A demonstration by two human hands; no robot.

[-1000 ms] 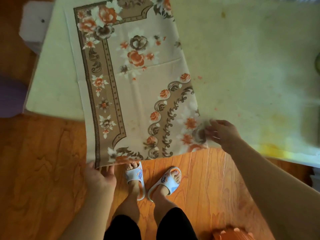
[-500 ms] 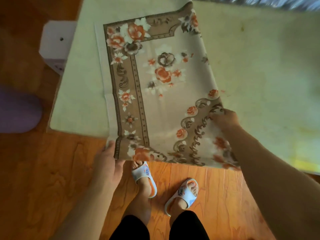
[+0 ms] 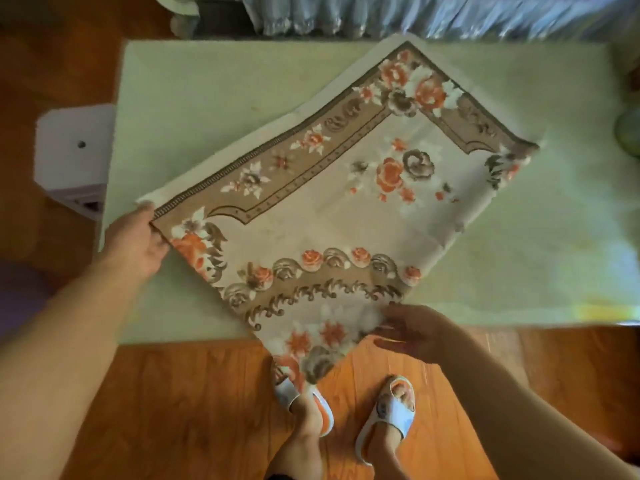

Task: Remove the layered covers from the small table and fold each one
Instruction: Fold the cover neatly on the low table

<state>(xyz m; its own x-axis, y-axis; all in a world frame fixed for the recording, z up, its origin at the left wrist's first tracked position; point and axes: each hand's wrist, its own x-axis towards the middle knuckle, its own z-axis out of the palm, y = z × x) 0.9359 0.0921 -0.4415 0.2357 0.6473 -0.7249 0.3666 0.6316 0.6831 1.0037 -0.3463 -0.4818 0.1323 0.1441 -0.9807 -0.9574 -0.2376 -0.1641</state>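
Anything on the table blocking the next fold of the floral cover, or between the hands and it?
Nothing visible. The left hand grips the floral cover at its left corner; the right hand is at its near edge. The pale cover around it lies bare; a green object sits at the far right edge, apart.

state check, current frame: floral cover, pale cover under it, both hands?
floral cover: folded, lying skewed on the table, one corner hanging past the near edge
pale cover: spread flat on the table, not yet removed
left hand: grips the floral cover's left corner
right hand: fingers extended at its near edge
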